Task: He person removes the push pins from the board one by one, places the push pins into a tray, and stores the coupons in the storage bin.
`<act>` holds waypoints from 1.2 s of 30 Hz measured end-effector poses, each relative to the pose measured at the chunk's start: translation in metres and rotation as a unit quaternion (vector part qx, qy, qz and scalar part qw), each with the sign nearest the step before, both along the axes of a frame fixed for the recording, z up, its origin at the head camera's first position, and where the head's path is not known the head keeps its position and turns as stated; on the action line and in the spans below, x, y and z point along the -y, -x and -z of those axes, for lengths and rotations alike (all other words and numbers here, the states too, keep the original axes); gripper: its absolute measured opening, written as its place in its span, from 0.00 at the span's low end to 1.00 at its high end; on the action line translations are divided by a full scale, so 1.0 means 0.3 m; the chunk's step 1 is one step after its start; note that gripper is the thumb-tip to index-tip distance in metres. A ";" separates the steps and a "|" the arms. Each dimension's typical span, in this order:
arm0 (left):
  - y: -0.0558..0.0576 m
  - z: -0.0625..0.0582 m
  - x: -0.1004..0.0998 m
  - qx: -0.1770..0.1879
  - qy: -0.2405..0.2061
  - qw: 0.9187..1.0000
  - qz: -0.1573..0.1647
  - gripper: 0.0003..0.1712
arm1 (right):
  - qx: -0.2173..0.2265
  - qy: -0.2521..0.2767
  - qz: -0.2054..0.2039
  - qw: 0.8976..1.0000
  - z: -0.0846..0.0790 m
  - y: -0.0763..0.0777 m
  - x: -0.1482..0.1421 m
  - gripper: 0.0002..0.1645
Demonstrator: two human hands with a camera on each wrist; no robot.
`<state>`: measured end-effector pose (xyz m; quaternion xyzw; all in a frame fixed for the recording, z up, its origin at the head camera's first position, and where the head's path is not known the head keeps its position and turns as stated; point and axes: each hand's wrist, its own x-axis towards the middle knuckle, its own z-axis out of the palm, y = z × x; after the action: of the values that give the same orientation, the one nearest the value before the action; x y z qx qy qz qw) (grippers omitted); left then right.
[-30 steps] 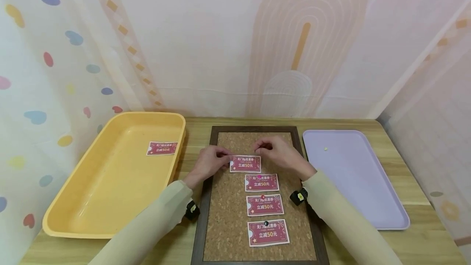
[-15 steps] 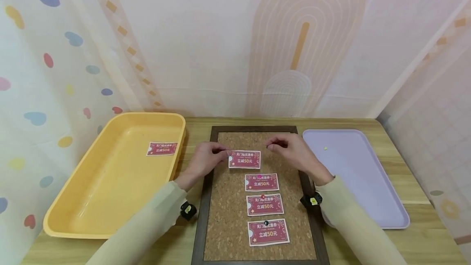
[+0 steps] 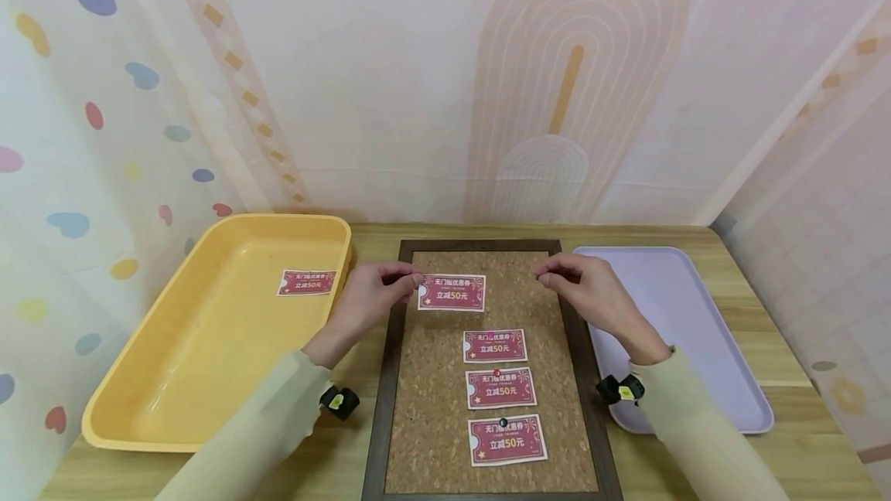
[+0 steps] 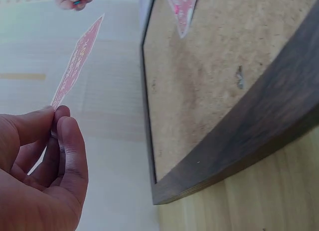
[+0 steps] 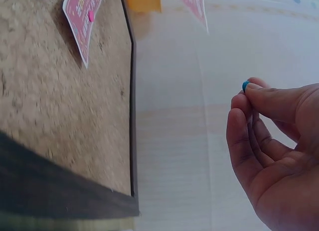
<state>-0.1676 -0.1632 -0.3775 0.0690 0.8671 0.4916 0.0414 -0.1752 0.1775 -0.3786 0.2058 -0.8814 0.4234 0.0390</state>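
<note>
My left hand point(image 3: 369, 298) pinches the left end of a red paper coupon point(image 3: 451, 296) between thumb and fingers. The coupon is held above the upper part of a framed corkboard point(image 3: 425, 416). In the right wrist view, my right hand point(image 5: 279, 146) pinches a small blue push pin point(image 5: 245, 85) at its fingertips. That hand is over the board's upper right side, apart from the coupon. Below, similar coupons are fixed in a column: one point(image 3: 496, 349) with a pink pin, one point(image 3: 501, 391) with a red pin, and the lowest point(image 3: 508, 445) with a dark pin.
On the left stands a deep yellow tray point(image 3: 209, 377) with another coupon point(image 3: 306, 282) inside. A shallow lilac tray point(image 3: 696, 346) lies to the right, partly behind my right hand and sleeve. A patterned curtain point(image 3: 390, 83) hangs behind the wooden table point(image 3: 773, 339).
My left hand has moved left and up, carrying the coupon away from the coupon column. My right hand has drawn off to the right, so the gap between the hands is wider.
</note>
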 end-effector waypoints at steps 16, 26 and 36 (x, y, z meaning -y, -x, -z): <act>-0.042 -0.069 0.106 -0.024 -0.025 0.999 -0.023 0.14 | -0.017 0.015 0.041 0.999 -0.033 -0.053 -0.144 0.08; -0.061 -0.099 0.219 -0.046 -0.022 0.997 -0.051 0.17 | -0.046 0.015 0.053 0.997 -0.024 -0.059 -0.223 0.07; -0.071 -0.121 0.335 -0.063 -0.035 0.995 -0.065 0.18 | -0.036 0.011 0.066 0.997 0.002 -0.055 -0.299 0.08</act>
<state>-0.1464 -0.2637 -0.3411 0.0450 0.8529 0.5180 -0.0475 -0.1588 0.2673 -0.3792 0.1619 -0.8865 0.4216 0.1005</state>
